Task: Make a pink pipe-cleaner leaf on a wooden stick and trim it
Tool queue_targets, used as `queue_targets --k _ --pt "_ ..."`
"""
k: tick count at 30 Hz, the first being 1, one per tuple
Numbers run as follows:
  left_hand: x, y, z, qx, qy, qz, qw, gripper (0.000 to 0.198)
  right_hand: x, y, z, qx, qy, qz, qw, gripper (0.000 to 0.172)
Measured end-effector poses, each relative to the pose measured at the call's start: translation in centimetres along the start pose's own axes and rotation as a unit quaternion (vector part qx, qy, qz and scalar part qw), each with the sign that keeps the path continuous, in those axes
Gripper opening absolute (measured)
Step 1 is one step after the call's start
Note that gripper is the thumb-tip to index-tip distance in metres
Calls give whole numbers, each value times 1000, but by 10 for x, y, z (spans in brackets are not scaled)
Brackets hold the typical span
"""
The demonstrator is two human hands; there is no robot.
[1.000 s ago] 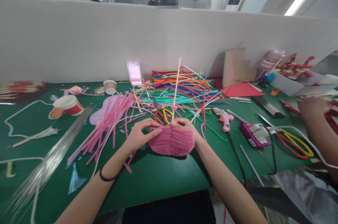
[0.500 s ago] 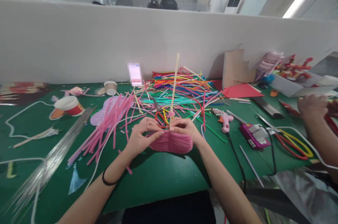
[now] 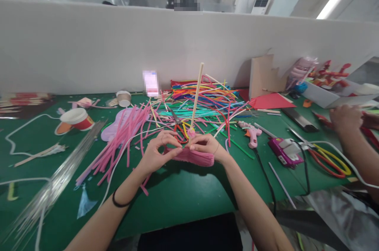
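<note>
My left hand (image 3: 161, 149) is closed, thumb and fingertips pinching the near-left edge of a pink pipe-cleaner piece (image 3: 197, 158), made of stems packed side by side. My right hand (image 3: 207, 147) is closed too, gripping that piece at its top beside the foot of a pale wooden stick (image 3: 197, 97). The stick rises from between the hands, leaning slightly right, with a small pink knot (image 3: 192, 132) low on it. Fingers hide where stick and piece meet. Scissors with red and yellow handles (image 3: 183, 130) lie just beyond my hands.
Behind lies a heap of coloured pipe cleaners (image 3: 204, 101). Pink stems (image 3: 118, 148) and a paper cup (image 3: 77, 118) are at left. At right are a pink glue gun (image 3: 253, 134), a purple power strip (image 3: 284, 152), large scissors (image 3: 328, 162) and another person's hand (image 3: 346, 118).
The pink piece has tipped so that less of its ribbed face shows. The stick's top has shifted slightly right and down. Both hands keep their grip.
</note>
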State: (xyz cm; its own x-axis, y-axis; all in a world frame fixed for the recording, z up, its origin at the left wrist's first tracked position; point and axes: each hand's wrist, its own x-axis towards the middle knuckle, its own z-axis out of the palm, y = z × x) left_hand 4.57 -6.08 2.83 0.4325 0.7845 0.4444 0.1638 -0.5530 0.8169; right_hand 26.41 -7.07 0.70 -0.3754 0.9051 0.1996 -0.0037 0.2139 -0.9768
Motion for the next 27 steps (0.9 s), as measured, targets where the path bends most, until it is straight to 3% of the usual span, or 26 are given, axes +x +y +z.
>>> queue_targets --k 4,8,10,16,23,27 --pt "1 -1 -1 9 -23 -13 1000 7 -2 -1 1 41 1 38 998 34" --pt "3 -3 -1 15 15 -47 999 12 -6 -4 -2 172 90 91 977 61" --pt "3 -5 -3 26 26 -69 997 13 -8 -5 -4 201 119 90 968 65" --pt "4 -7 -8 54 18 -96 994 12 -10 -3 -2 119 141 80 980 39" --pt "4 -10 -10 73 12 -116 990 15 -9 2 1 105 217 59 969 27" --pt "4 -12 -10 80 12 -112 990 16 -10 2 2 34 248 32 968 26"
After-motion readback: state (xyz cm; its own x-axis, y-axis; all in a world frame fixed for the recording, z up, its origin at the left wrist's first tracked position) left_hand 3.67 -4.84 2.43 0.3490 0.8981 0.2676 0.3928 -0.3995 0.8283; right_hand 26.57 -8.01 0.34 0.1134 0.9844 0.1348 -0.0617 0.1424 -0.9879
